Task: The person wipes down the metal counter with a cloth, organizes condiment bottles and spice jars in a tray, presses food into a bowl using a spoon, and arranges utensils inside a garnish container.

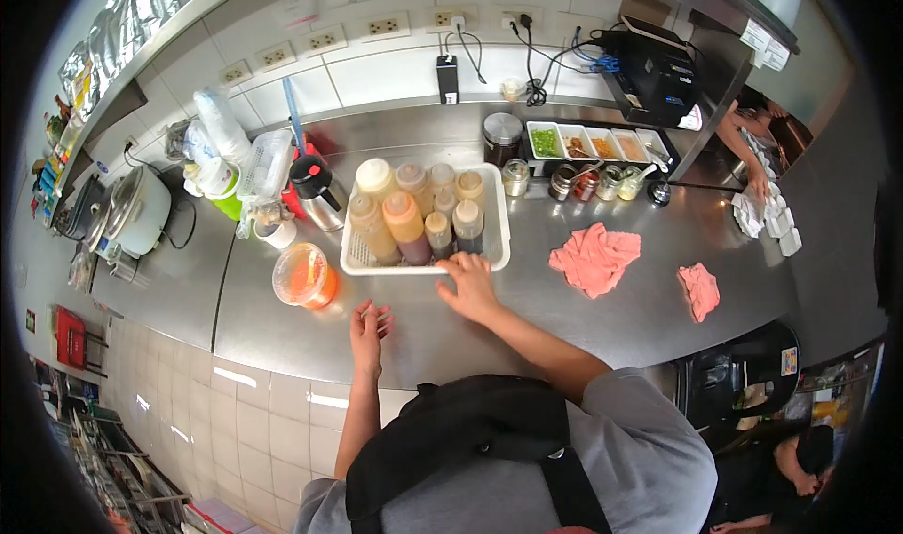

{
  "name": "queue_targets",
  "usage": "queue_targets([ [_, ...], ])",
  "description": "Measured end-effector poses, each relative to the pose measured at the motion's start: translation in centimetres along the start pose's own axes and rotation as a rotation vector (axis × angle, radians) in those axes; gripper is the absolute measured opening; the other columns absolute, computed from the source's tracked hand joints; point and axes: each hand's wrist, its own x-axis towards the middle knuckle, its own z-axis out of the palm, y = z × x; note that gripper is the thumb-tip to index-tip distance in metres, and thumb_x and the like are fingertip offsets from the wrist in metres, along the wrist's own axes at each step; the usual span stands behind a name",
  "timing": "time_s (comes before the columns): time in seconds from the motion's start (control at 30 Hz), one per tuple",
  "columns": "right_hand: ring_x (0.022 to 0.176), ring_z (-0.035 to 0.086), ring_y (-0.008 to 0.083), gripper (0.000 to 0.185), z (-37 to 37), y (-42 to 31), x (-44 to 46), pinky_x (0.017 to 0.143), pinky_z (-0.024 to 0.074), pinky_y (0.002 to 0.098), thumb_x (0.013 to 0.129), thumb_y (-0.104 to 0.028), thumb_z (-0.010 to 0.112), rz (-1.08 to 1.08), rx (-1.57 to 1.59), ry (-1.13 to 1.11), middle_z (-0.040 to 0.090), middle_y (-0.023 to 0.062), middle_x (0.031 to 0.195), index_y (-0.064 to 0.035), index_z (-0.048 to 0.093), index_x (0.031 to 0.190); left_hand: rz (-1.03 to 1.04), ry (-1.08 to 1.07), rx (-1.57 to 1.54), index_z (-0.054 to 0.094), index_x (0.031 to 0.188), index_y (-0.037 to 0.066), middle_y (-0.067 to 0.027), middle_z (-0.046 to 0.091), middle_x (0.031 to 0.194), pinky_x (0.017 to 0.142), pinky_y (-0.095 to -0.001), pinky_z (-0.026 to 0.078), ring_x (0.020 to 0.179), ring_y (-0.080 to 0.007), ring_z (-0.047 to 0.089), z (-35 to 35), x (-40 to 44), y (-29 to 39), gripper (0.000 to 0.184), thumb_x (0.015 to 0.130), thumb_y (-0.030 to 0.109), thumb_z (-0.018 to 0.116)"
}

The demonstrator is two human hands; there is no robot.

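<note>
On the steel counter stands a white plastic basket [423, 270] filled with several squeeze bottles [403, 216] of brown, orange and dark sauces. My right hand [470, 287] rests at the basket's front rim, fingers spread and touching it near the dark bottles. Palm turned inward, my left hand [370, 325] hovers over the counter's front edge with loosely curled, parted fingers and nothing in them. Just beyond it, to the left, is a round clear tub [307, 275] with orange contents.
Pink cloths [596, 259] lie to the right. Small jars [585, 184] and a garnish tray [590, 145] stand behind. A steel jug [318, 192] and rice cooker [136, 209] are at left. Another person's hand [758, 182] is at far right, by white papers.
</note>
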Motion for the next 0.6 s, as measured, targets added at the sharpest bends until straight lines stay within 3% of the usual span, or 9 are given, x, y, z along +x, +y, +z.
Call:
queue_targets([
  [0.03, 0.095, 0.049, 0.0273, 0.035, -0.3, -0.6, -1.1, 0.089, 0.0344, 0.0410, 0.078, -0.029, 0.064, -0.004, 0.022, -0.004, 0.053, 0.0080, 0.096, -0.0094, 0.064, 0.107, -0.172, -0.023, -0.168, 0.047, 0.112, 0.002, -0.0113, 0.063, 0.097, 0.075, -0.0331, 0.052, 0.087, -0.0211, 0.063, 0.5, 0.3, 0.0, 0.030, 0.095, 0.026, 0.054],
  [0.13, 0.103, 0.050, 0.0297, 0.043, -2.7, -2.1, -3.6, 0.093, 0.0365, 0.0426, 0.079, -0.030, 0.064, 0.071, 0.086, -0.159, 0.055, 0.0094, 0.107, -0.0076, 0.061, 0.117, -0.260, -0.080, -0.303, 0.047, 0.104, 0.003, -0.0122, 0.062, 0.095, 0.072, -0.0329, 0.054, 0.086, -0.0213, 0.064, 2.3, -0.2, 0.6, 0.030, 0.094, 0.030, 0.056],
  [0.2, 0.123, 0.043, 0.0325, 0.044, -4.8, -1.2, -5.0, 0.104, 0.0317, 0.0422, 0.085, -0.029, 0.062, -0.081, 0.349, -0.416, 0.049, 0.0114, 0.131, -0.0091, 0.058, 0.124, -0.242, -0.064, -0.255, 0.046, 0.102, 0.004, -0.0123, 0.062, 0.094, 0.071, -0.0331, 0.054, 0.086, -0.0214, 0.064, 3.0, -0.4, -0.6, 0.029, 0.094, 0.030, 0.056],
  [0.27, 0.128, 0.043, 0.0283, 0.041, -10.1, -0.5, -4.8, 0.106, 0.0337, 0.0384, 0.090, -0.029, 0.059, -0.232, 0.334, -0.731, 0.046, 0.0110, 0.138, -0.0092, 0.056, 0.126, -0.226, -0.038, -0.205, 0.046, 0.101, 0.004, -0.0124, 0.061, 0.093, 0.069, -0.0333, 0.055, 0.086, -0.0215, 0.064, 3.2, -0.5, -1.4, 0.029, 0.094, 0.030, 0.055],
  [0.33, 0.117, 0.052, 0.0203, 0.038, -16.1, 0.2, -3.7, 0.100, 0.0416, 0.0350, 0.092, -0.029, 0.058, 0.249, 0.763, -0.867, 0.056, 0.0090, 0.128, -0.0086, 0.058, 0.124, -0.231, -0.036, -0.222, 0.047, 0.099, 0.006, -0.0111, 0.060, 0.095, 0.073, -0.0358, 0.054, 0.089, -0.0226, 0.064, 3.4, -0.7, -1.9, 0.027, 0.094, 0.031, 0.056],
  [0.43, 0.104, 0.058, 0.0140, 0.030, -19.5, 8.0, -3.5, 0.086, 0.0478, 0.0308, 0.094, -0.027, 0.055, 0.501, 0.568, -0.377, 0.062, 0.0077, 0.117, -0.0072, 0.062, 0.115, -0.249, 0.022, -0.313, 0.046, 0.100, 0.005, -0.0088, 0.058, 0.089, 0.072, -0.0373, 0.055, 0.088, -0.0225, 0.063, 4.3, -1.2, 0.5, 0.026, 0.093, 0.027, 0.057],
  [0.5, 0.102, 0.060, 0.0222, 0.034, -20.2, 12.8, -3.3, 0.084, 0.0478, 0.0360, 0.091, -0.033, 0.056, 0.745, 0.163, -0.076, 0.061, 0.0130, 0.116, -0.0084, 0.063, 0.114, -0.252, 0.043, -0.375, 0.046, 0.100, 0.004, -0.0083, 0.057, 0.087, 0.071, -0.0375, 0.055, 0.087, -0.0219, 0.063, 4.9, -0.7, 1.2, 0.026, 0.092, 0.026, 0.058],
  [0.53, 0.104, 0.059, 0.0260, 0.036, -18.6, 17.8, -4.4, 0.086, 0.0473, 0.0384, 0.090, -0.035, 0.057, 0.642, -0.074, 0.053, 0.060, 0.0144, 0.118, -0.0103, 0.063, 0.115, -0.237, 0.061, -0.329, 0.045, 0.100, 0.003, -0.0084, 0.055, 0.086, 0.067, -0.0356, 0.057, 0.080, -0.0201, 0.062, 5.2, 0.1, 0.8, 0.025, 0.092, 0.023, 0.059],
  [0.6, 0.106, 0.056, 0.0296, 0.035, -13.7, 23.6, -6.6, 0.087, 0.0463, 0.0395, 0.089, -0.034, 0.056, 0.702, -0.327, 0.044, 0.057, 0.0157, 0.121, -0.0121, 0.062, 0.115, -0.223, 0.097, -0.285, 0.045, 0.100, 0.002, -0.0085, 0.052, 0.085, 0.062, -0.0338, 0.058, 0.073, -0.0183, 0.061, 5.2, 0.7, -0.6, 0.025, 0.091, 0.020, 0.060],
])
